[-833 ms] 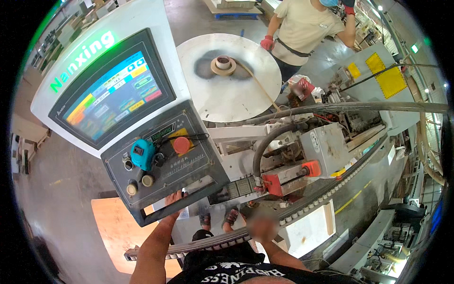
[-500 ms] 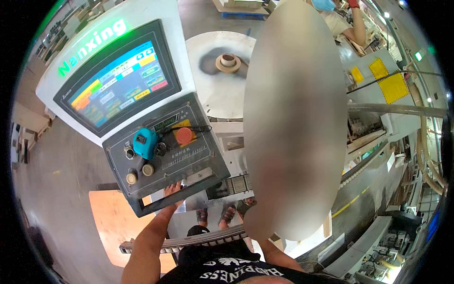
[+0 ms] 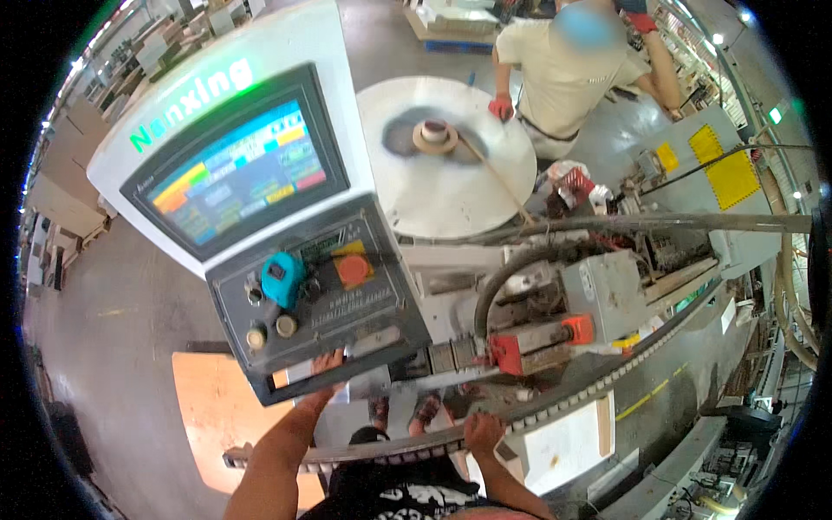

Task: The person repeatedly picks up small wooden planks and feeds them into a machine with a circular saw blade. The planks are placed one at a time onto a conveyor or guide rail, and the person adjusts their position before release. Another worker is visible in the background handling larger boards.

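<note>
My left hand (image 3: pixel 328 367) reaches up to the black control panel (image 3: pixel 394 316), its fingers hooked through the slot round the handle bar at the lower edge. My right hand (image 3: pixel 484 430) has its fingers curled over the long ribbed rail (image 3: pixel 555 412) that runs in front of me. On the panel sit a red mushroom-shaped stop button (image 3: pixel 353 269), a teal tape measure (image 3: pixel 282 279) and pale round knobs. Above them a lit touch screen (image 3: pixel 238 169) shows coloured blocks, slightly smeared.
A large white disc (image 3: pixel 390 204) with a central hub lies beyond the panel. Behind it stands a co-worker (image 3: pixel 563 82) in a beige shirt and red gloves. Hoses and a red-and-grey machine unit (image 3: pixel 520 348) are at right; an orange-brown board (image 3: pixel 204 407) lies lower left.
My view has shifted, so the panel appears lower and farther right. The blurred patch over the middle is gone, uncovering my right hand, the machine and the co-worker. My left hand stays at the handle.
</note>
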{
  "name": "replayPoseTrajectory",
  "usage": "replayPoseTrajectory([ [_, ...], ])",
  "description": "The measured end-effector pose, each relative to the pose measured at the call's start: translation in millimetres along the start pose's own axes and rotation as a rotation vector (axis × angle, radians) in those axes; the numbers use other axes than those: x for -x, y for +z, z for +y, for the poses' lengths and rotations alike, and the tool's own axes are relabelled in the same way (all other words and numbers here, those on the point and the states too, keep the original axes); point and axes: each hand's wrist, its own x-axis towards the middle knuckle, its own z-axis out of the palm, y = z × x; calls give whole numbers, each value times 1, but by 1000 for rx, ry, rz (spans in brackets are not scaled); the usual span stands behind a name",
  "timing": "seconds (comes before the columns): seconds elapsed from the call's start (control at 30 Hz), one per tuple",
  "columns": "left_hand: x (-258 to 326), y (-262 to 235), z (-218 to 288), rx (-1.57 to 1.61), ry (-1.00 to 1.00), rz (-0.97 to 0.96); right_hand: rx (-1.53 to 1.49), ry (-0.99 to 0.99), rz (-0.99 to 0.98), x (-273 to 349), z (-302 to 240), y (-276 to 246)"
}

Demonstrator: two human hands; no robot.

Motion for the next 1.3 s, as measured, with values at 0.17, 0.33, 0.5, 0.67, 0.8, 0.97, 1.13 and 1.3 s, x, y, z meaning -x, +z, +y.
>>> replayPoseTrajectory([
  [0.17,7,5,-10,-37,31,65,-5,-22,13,5,-8,-2],
  [0.33,7,7,-6,-47,69,162,-20,-70,128,17,10,18],
  [0.5,1,4,-6,-53,146,219,-37,-28,35,7,0,3],
  [0.67,-5,-9,1,-57,243,295,-18,-23,81,5,-5,1],
  [0.8,0,-11,0,9,212,235,-10,-29,71,6,-6,-1],
  [0.97,0,-21,7,42,238,268,-34,-42,128,8,-5,2],
  [1.13,-2,-20,8,-3,199,215,-21,-2,114,8,-1,10],
  [1.3,-3,-21,10,-42,186,188,-6,13,100,6,-7,0],
])
